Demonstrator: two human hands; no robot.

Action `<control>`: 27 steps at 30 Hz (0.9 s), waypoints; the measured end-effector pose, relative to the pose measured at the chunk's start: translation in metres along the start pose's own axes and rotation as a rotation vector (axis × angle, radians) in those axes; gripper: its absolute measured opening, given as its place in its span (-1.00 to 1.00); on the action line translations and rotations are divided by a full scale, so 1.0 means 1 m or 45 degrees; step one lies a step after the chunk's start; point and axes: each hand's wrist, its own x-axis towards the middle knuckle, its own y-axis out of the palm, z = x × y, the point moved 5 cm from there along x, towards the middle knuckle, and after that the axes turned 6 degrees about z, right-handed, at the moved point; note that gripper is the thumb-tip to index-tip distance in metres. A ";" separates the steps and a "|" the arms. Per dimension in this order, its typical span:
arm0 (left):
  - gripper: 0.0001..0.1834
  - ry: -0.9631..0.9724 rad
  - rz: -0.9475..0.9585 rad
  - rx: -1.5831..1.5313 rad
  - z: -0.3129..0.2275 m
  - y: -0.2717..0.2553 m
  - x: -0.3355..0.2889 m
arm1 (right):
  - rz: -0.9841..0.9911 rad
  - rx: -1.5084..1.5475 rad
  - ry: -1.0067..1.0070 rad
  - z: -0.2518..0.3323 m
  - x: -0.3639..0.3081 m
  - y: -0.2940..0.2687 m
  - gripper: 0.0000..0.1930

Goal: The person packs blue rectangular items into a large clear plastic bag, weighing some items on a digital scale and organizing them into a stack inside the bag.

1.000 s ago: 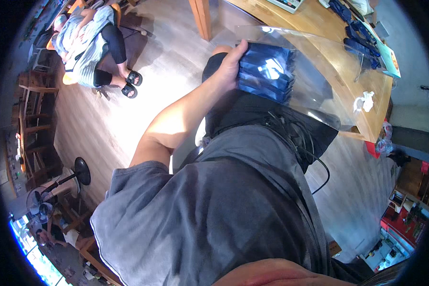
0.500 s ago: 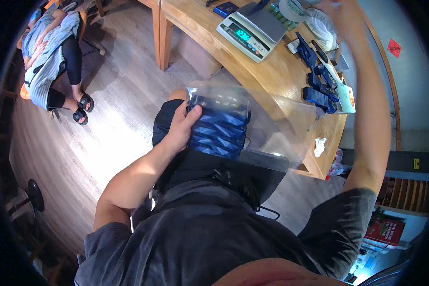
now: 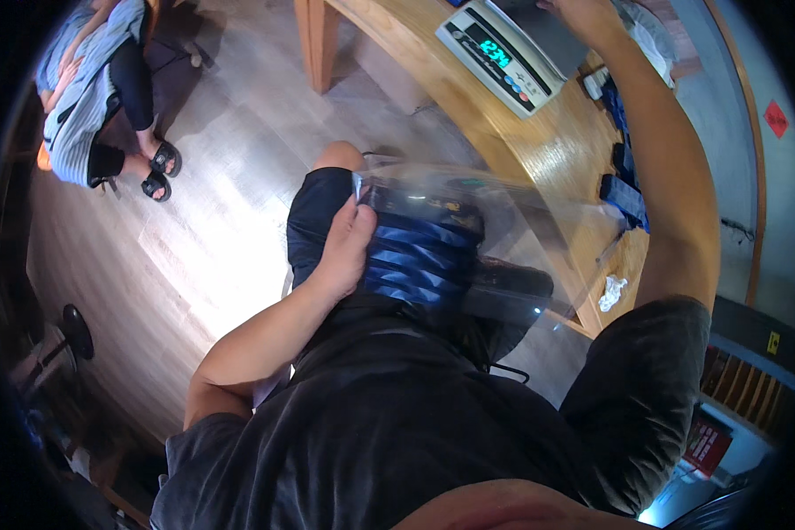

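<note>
My left hand [image 3: 349,243] grips the near-left edge of a clear plastic bag [image 3: 539,238] over my lap, thumb on top. Dark blue foil packets [image 3: 424,261] lie stacked in rows inside it. The bag's empty part spreads to the right, toward the table edge. My right hand [image 3: 587,19] is stretched out above the metal pan [image 3: 539,34] of a white digital scale [image 3: 502,57] with a lit green display. The picture's top edge cuts off its fingers, so whether they hold anything is hidden.
More dark blue packets [image 3: 625,199] lie on the wooden table [image 3: 468,97], partly behind my right forearm. A crumpled white tissue [image 3: 611,291] lies near the table's corner. At the left, a seated person [image 3: 93,97] in sandals is several steps off. A dark round base [image 3: 77,331] stands lower left.
My right hand has come down and left, from beyond the scale to over its pan. The left hand keeps its grip on the bag. The view has shifted, and the scale's reading has changed.
</note>
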 end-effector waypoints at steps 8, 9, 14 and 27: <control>-0.08 -0.345 -0.064 -0.271 0.001 0.008 0.000 | -0.328 0.647 0.774 -0.026 -0.169 -0.113 -0.77; -0.08 -0.373 0.013 -0.314 0.003 0.010 0.000 | -0.379 0.742 0.912 -0.030 -0.192 -0.123 -0.77; -0.05 -0.289 0.143 -0.418 -0.002 0.023 -0.005 | -1.077 1.755 1.130 0.027 -0.373 -0.156 -0.80; 0.00 -0.452 0.369 -0.068 0.011 0.049 -0.028 | -1.418 2.519 1.214 0.227 -0.513 -0.174 -0.79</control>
